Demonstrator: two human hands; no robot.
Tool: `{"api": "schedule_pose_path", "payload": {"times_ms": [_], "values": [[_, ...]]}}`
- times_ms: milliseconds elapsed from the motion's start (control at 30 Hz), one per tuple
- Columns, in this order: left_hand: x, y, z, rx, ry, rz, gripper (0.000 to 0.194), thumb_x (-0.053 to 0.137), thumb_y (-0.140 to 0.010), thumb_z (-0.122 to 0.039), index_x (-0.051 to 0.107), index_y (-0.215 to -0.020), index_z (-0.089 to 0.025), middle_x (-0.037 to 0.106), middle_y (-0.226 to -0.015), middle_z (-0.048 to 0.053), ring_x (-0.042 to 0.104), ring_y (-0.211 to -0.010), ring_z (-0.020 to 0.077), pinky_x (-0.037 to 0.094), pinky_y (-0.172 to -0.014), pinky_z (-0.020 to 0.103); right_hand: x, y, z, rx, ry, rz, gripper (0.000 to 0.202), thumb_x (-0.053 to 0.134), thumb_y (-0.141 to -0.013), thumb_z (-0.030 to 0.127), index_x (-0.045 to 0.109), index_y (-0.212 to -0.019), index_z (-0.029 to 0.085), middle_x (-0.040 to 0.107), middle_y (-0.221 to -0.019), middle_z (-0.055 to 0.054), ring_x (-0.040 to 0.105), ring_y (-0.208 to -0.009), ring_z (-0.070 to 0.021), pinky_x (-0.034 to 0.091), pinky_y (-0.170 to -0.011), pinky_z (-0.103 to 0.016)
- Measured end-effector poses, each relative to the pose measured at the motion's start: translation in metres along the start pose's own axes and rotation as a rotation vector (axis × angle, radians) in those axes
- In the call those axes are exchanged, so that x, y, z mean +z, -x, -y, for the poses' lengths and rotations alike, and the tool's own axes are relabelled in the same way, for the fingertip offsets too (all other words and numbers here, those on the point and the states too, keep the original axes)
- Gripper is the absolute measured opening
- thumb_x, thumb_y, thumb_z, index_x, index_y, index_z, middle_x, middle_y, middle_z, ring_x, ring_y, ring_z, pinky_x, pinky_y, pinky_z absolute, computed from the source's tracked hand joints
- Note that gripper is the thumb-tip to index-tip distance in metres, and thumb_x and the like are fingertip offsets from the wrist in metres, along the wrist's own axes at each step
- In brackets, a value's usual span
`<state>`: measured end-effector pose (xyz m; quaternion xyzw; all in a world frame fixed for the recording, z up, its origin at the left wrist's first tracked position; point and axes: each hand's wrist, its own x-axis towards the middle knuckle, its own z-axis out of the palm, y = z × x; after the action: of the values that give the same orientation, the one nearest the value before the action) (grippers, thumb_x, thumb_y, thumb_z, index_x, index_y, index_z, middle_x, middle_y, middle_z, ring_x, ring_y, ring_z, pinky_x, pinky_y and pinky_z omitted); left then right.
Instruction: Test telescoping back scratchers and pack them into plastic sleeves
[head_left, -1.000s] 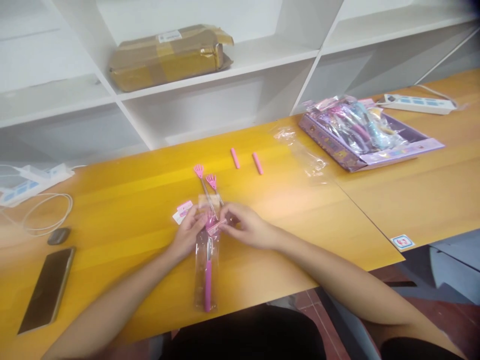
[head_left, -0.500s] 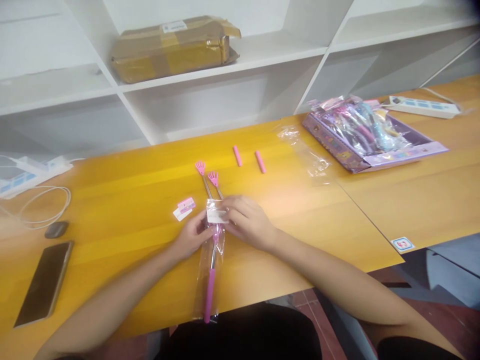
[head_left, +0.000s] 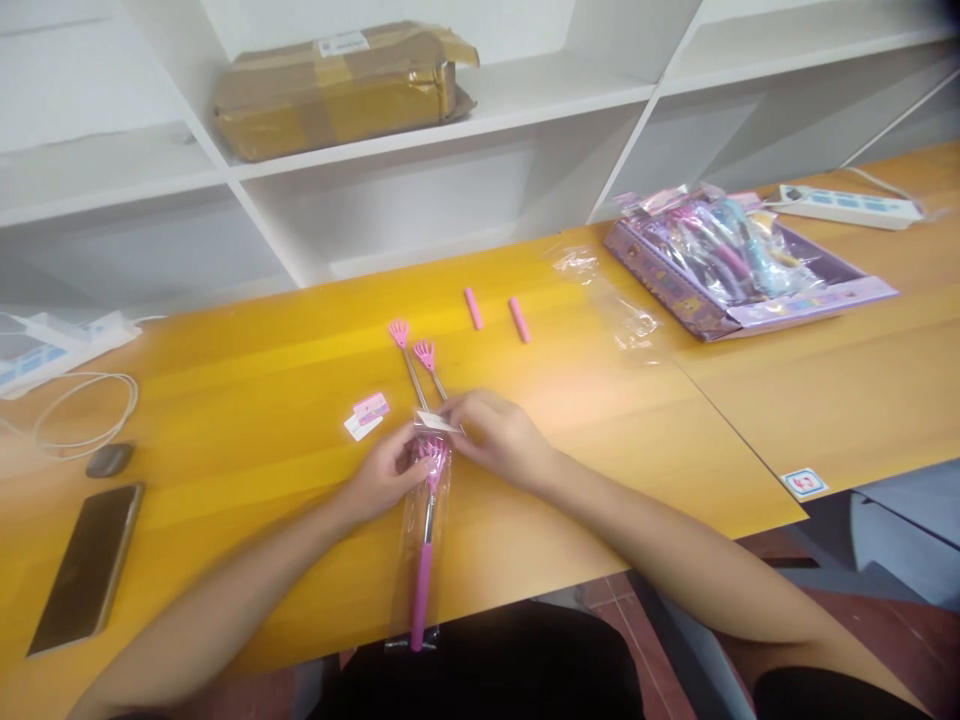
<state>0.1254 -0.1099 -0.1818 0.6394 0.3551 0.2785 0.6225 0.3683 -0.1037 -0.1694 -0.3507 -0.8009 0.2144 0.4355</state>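
Note:
A pink back scratcher (head_left: 422, 590) with a hand-shaped head and metal shaft lies inside a clear plastic bag (head_left: 405, 575), its handle end at the table's front edge. My left hand (head_left: 386, 470) is closed on the bag beside the scratcher's head, thumb on top. With bent fingers, my right hand (head_left: 495, 430) pinches the bag's top end by the white card (head_left: 436, 422). Just beyond lie two unwrapped back scratchers, one with its pink head (head_left: 399, 333) farther left, the other head (head_left: 425, 354) nearer; their lower shafts are hidden behind my hands.
Two pink tubes (head_left: 473, 308) lie farther back. Small cards (head_left: 367, 415) rest left of my hands. A purple display box (head_left: 675, 290) of wrapped items and a loose clear wrapper (head_left: 630, 325) are right. A phone (head_left: 86, 570), a dark mouse-like object (head_left: 110, 459) and power strips sit at the sides.
The white card at the bag's top has tilted flatter, showing more of the pink head beneath it. My right fingers have shifted slightly; my left hand stays nearly in place.

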Motion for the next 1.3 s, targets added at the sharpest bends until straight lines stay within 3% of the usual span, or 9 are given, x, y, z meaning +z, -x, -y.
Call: {"api": "schedule_pose_path", "payload": {"times_ms": [233,367,467,600,767,900,1033,1167,1300], "values": [[-0.002,-0.002,0.000,0.080,-0.047,0.032,0.044,0.067,-0.102,-0.041,0.062,-0.141,-0.020,0.067,-0.130,0.012,0.065,-0.118,0.0276,0.052,-0.106,0.041,-0.001,-0.004,0.000,0.131,-0.179,0.015,0.011,0.065,-0.103,0.022,0.059,-0.095,0.024,0.078,-0.114,-0.007,0.076,-0.104,-0.0217,0.061,-0.092,-0.038],[-0.003,-0.001,-0.002,0.082,-0.076,0.056,0.040,0.068,-0.102,-0.039,0.064,-0.137,-0.021,0.067,-0.127,0.011,0.065,-0.118,0.0275,0.053,-0.106,0.041,0.000,-0.004,0.001,0.201,-0.212,-0.025,0.014,0.068,-0.104,0.027,0.060,-0.094,0.024,0.074,-0.093,-0.002,0.073,-0.084,-0.0182,0.060,-0.078,-0.032],[-0.003,0.000,-0.002,0.086,-0.092,0.070,0.035,0.067,-0.102,-0.036,0.065,-0.133,-0.020,0.068,-0.127,0.012,0.066,-0.115,0.0265,0.053,-0.104,0.040,0.001,-0.005,0.000,0.220,-0.222,-0.046,0.017,0.068,-0.105,0.030,0.058,-0.092,0.024,0.072,-0.091,-0.002,0.072,-0.081,-0.0176,0.060,-0.076,-0.032],[-0.001,0.000,-0.004,0.077,-0.047,0.074,0.045,0.068,-0.102,-0.035,0.060,-0.144,-0.020,0.067,-0.131,0.013,0.067,-0.115,0.0262,0.054,-0.102,0.040,0.000,-0.006,-0.001,0.217,-0.258,-0.075,0.017,0.066,-0.105,0.029,0.056,-0.093,0.024,0.069,-0.088,0.000,0.069,-0.078,-0.0157,0.060,-0.077,-0.031],[-0.002,-0.002,-0.001,0.050,0.014,0.031,0.040,0.066,-0.104,-0.039,0.064,-0.140,-0.021,0.070,-0.132,0.013,0.069,-0.117,0.0255,0.055,-0.102,0.038,-0.005,-0.007,0.002,0.119,-0.195,-0.066,0.012,0.062,-0.106,0.022,0.055,-0.097,0.024,0.072,-0.106,-0.006,0.070,-0.094,-0.0191,0.058,-0.085,-0.036],[-0.003,-0.004,0.007,0.003,0.098,-0.018,0.031,0.060,-0.108,-0.043,0.066,-0.127,-0.019,0.076,-0.104,0.009,0.075,-0.092,0.0212,0.059,-0.084,0.033,-0.003,-0.006,0.001,0.066,-0.152,-0.044,0.013,0.062,-0.105,0.019,0.054,-0.097,0.024,0.071,-0.106,-0.007,0.070,-0.097,-0.0207,0.058,-0.084,-0.036],[0.000,-0.006,0.005,-0.027,0.103,-0.070,0.031,0.063,-0.107,-0.045,0.063,-0.124,-0.019,0.077,-0.093,0.007,0.076,-0.083,0.0206,0.059,-0.077,0.032,-0.006,-0.006,0.003,0.021,-0.110,-0.058,0.012,0.061,-0.105,0.016,0.054,-0.098,0.024,0.070,-0.105,-0.007,0.070,-0.097,-0.0209,0.058,-0.083,-0.036],[0.002,-0.008,0.002,-0.070,0.177,-0.137,0.039,0.065,-0.104,-0.050,0.058,-0.130,-0.021,0.079,-0.090,0.006,0.076,-0.077,0.0226,0.060,-0.075,0.035,-0.013,-0.009,0.006,-0.169,-0.040,-0.003,0.007,0.065,-0.106,0.020,0.060,-0.103,0.023,0.070,-0.110,-0.009,0.069,-0.103,-0.0226,0.059,-0.088,-0.038],[0.000,-0.009,0.004,-0.124,0.145,-0.206,0.044,0.069,-0.101,-0.053,0.063,-0.131,-0.022,0.080,-0.099,0.008,0.077,-0.085,0.0250,0.057,-0.076,0.034,-0.006,-0.006,0.007,-0.334,0.084,0.112,0.005,0.070,-0.106,0.023,0.064,-0.105,0.022,0.072,-0.118,-0.011,0.069,-0.103,-0.0241,0.059,-0.085,-0.040]]}}
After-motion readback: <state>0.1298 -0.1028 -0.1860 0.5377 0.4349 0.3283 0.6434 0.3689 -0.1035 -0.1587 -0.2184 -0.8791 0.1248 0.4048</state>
